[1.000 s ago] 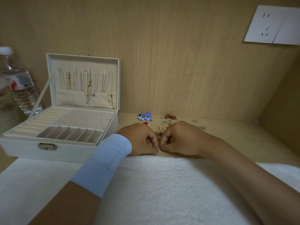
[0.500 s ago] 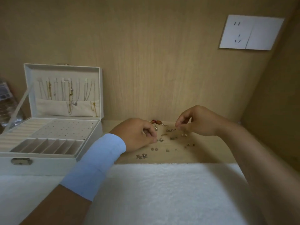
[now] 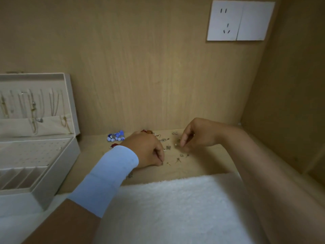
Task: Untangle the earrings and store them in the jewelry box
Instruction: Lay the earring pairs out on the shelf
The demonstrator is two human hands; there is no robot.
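Several small earrings [image 3: 178, 160] lie scattered; left hand [image 3: 147, 150] pinches one, right hand [image 3: 198, 134], at two o'clock, seemingly pinches another; jewelry box [image 3: 58, 173] stands open at nine o'clock.

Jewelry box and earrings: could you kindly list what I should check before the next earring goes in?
1. Jewelry box lid open: ok.
2. Perforated earring panel visible, nothing in the way: ok.
3. Small silver earrings lying apart on the shelf: ok.
4. Blue earrings untangled: cannot tell, heaped together.
5. Right hand holding one earring: cannot tell.
6. Left hand holding one earring: cannot tell.
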